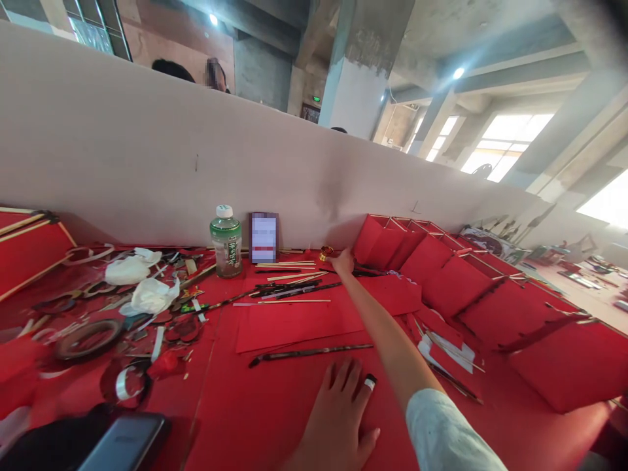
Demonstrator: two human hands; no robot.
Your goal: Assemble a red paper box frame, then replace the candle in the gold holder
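Note:
My left hand [338, 412] lies flat, palm down, on the red table near the front, fingers stretched out and holding nothing. White and black tape wraps one fingertip. Just beyond it lies a thin dark brush-like stick [314, 352]. My right arm reaches far forward to the foot of the pale partition. There my right hand [343, 263] has its fingertips at a small gold cup [326, 252] and seems to grip its edge. Between the hands, red sheets [289, 325] carry thin pale sticks [294, 301] and dark sticks [284, 288].
A row of red box-like frames [441, 268] stands at right. A bottle [226, 242] and a propped phone [263, 237] stand by the partition [275, 163]. Tape rolls [88, 340], crumpled white tissue [150, 296] and scraps clutter the left. Another phone [122, 445] lies front left.

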